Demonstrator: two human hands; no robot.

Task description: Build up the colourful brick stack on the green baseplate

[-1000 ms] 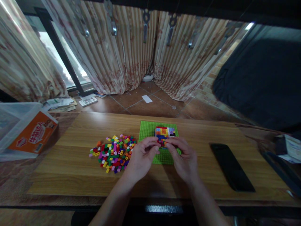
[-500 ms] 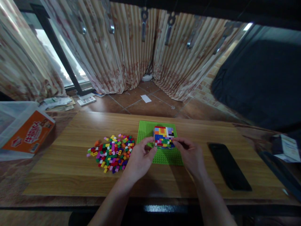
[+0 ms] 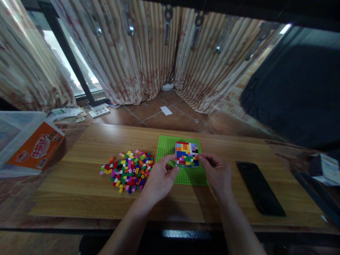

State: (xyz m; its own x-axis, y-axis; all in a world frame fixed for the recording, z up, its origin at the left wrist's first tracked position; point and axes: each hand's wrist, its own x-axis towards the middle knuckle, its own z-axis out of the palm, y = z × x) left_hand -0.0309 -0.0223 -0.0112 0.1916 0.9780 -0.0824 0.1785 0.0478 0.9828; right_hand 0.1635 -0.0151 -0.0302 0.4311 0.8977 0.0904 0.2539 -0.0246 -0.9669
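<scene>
A block built of many-coloured toy bricks [image 3: 187, 154] stands on the far half of a green studded baseplate [image 3: 190, 179]. My left hand [image 3: 162, 174] grips the block's left side near its front corner, with thumb and index finger bent around it. At the right side, the pinched fingertips of my right hand [image 3: 216, 171] press on the block's edge. Whether a small brick sits between those fingertips is too small to tell. To the left of my left hand lies a heap of loose toy bricks [image 3: 130, 170] in several colours.
The wooden table [image 3: 79, 191] carries a black phone-like slab [image 3: 261, 189] on the right. A clear plastic box with an orange label [image 3: 39, 145] stands beyond the left end. Papers [image 3: 99, 111] lie on the tiled floor, in front of striped curtains [image 3: 138, 63].
The view has shifted slightly. My right fingertips have slid from the block's top right edge to its right side. My left hand stays at the left side.
</scene>
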